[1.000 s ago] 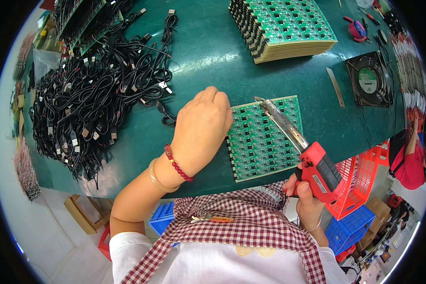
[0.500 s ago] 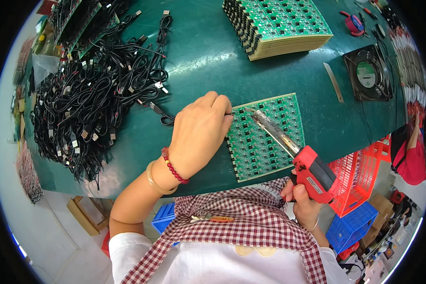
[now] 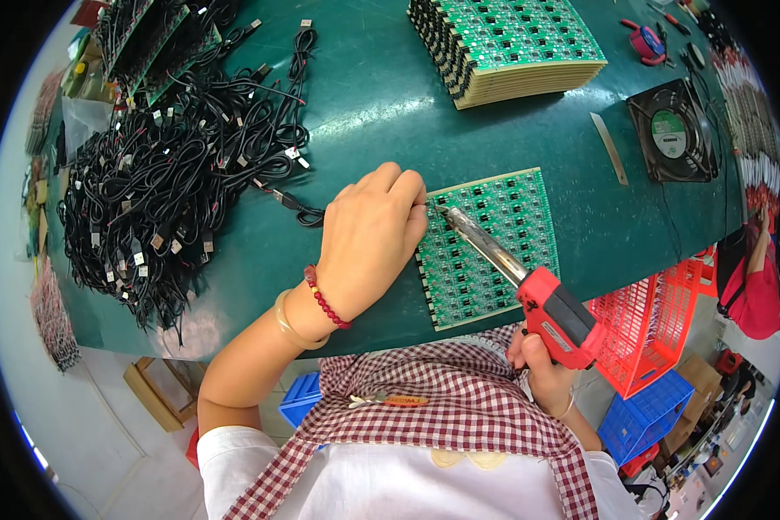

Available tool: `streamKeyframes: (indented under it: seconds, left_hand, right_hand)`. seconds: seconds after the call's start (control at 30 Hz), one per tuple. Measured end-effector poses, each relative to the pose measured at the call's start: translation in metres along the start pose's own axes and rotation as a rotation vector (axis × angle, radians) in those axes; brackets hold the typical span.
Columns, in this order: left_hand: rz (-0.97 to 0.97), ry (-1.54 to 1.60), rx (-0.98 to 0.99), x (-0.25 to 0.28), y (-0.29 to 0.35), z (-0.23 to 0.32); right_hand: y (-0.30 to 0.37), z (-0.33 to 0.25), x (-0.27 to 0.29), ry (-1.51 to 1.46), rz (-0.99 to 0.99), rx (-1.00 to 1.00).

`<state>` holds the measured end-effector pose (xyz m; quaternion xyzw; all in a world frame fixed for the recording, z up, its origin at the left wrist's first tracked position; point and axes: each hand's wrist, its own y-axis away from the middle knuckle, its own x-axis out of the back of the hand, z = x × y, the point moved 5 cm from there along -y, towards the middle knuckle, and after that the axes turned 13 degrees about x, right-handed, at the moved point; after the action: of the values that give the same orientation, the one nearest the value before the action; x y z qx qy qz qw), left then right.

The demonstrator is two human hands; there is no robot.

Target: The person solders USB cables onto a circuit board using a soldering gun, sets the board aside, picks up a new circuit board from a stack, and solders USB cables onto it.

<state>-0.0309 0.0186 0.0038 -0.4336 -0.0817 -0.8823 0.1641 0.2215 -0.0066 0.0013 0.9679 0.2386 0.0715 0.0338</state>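
A green circuit board panel (image 3: 494,260), made of many small repeated boards, lies near the table's front edge. My left hand (image 3: 373,230) is closed in a pinch at the panel's upper left corner. From behind it runs a black USB cable (image 3: 308,214), whose pinched end is mostly hidden by my fingers. In my closed right hand (image 3: 543,368) is a red and black soldering gun (image 3: 559,316). Its metal barrel slants up to the left, the tip close to my left fingertips at the panel's upper left part.
A big heap of black USB cables (image 3: 147,208) covers the table's left side. A tall stack of circuit board panels (image 3: 529,78) stands at the back. To the right lie a thin metal strip (image 3: 609,149) and a black fan (image 3: 670,134). A red crate (image 3: 646,325) stands below the table's right edge.
The soldering gun has moved left, bringing its tip nearer my left fingertips. My left hand has stayed in almost the same place, still pinched.
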Motion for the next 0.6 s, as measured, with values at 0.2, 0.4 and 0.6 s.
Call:
streamKeyframes:
  seconds: [0.2,0.4,0.6]
  left_hand:
    - [0.013,-0.005,0.010,0.000,0.000,0.001]
    - [0.019,0.000,0.015,-0.001,0.000,0.000]
    - [0.036,0.012,0.009,-0.002,0.001,0.000]
  right_hand:
    - [0.002,0.002,-0.001,0.052,-0.024,0.024]
    - [0.004,-0.001,0.000,-0.004,-0.008,-0.001]
    - [0.007,0.009,0.002,0.054,-0.070,0.041]
